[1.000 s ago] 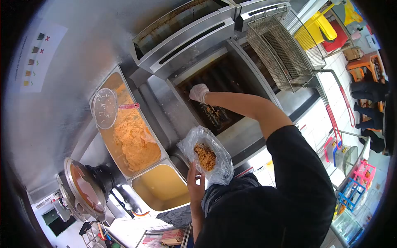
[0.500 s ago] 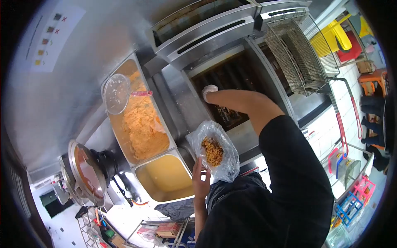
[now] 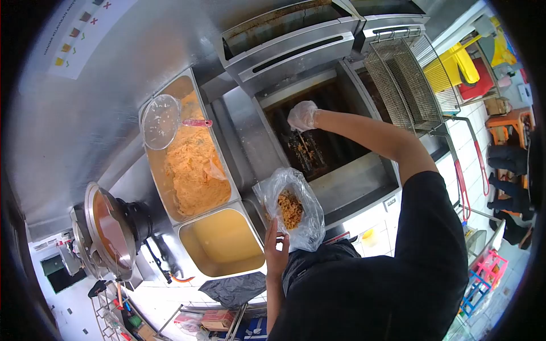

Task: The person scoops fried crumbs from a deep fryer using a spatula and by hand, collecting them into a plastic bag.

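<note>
My left hand (image 3: 277, 253) pinches the near left edge of a clear plastic bag (image 3: 311, 219). Brown fried crumbs (image 3: 290, 209) lie inside the bag, whose mouth faces up. Over the dark fryer vat (image 3: 341, 108) is my right hand (image 3: 303, 116), in a clear plastic glove. Its fingers look curled downward, and what they hold, if anything, I cannot make out. Light brown bits (image 3: 307, 149) show in the vat just below that hand.
Left of the vat stands a steel pan of orange breading (image 3: 196, 190), with a round sieve (image 3: 161, 121) at its edge. A pan of yellowish liquid (image 3: 223, 241) adjoins it. Wire fry baskets (image 3: 406, 85) with red handles sit at the right. Seated people's legs (image 3: 508, 160) show far right.
My right hand has moved a little right across the vat, and its forearm and elbow have swung right. My left hand stays at the bag's edge. The camera view has shifted slightly.
</note>
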Tool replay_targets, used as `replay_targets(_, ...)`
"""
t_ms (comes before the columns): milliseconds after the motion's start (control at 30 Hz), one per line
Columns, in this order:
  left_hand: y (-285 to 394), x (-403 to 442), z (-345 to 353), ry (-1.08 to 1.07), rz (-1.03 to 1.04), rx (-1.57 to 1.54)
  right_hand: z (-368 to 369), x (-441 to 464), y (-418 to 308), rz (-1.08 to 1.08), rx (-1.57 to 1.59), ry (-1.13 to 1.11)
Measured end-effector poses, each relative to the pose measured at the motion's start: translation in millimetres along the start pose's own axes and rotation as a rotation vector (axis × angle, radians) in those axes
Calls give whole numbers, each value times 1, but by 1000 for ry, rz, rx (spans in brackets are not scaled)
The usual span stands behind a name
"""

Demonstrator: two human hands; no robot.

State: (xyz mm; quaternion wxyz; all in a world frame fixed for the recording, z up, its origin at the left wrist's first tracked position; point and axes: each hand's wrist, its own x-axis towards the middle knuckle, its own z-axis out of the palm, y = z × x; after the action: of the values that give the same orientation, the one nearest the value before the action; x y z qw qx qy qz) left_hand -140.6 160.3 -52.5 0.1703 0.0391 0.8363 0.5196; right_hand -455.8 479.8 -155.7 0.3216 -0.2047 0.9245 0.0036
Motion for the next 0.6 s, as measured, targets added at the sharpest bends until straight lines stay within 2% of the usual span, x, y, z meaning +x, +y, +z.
replay_targets(167,-3,4,4,-6,-16,31,31,43,-11,76,-11,32)
replay_targets(200,-4,4,3,-5,-13,39,39,54,-9,35,-31,13)
replay_targets(300,-4,7,1,-15,-44,69,61,96,-13,234,254,140)
replay_targets(433,-7,9,6,-12,-31,65,67,113,-4,153,78,8)
replay_targets(533,0,16,5,-30,-26,23,106,157,-20,307,105,-59)
replay_targets(600,0,13,2,-25,-6,37,96,118,-25,132,18,-86)
